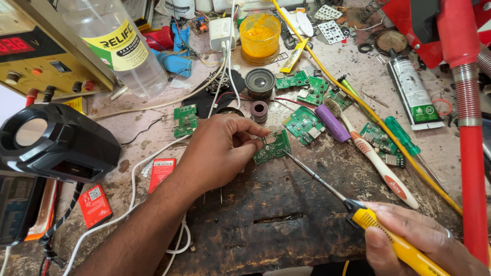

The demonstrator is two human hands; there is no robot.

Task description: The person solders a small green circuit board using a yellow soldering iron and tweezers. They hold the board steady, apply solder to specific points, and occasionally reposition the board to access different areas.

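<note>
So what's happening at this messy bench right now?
A person is working on a small green circuit board. Their left hand pinches the board at its edge and holds it on the dark, worn work mat. Their right hand holds a yellow-handled soldering iron, its thin tip touching the board's right side. More green boards, a toothbrush, a purple battery and a small speaker lie scattered behind.

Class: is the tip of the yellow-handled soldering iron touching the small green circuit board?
Touching. The head view shows the soldering iron tip meeting the edge of the circuit board, held by the left hand.
</note>
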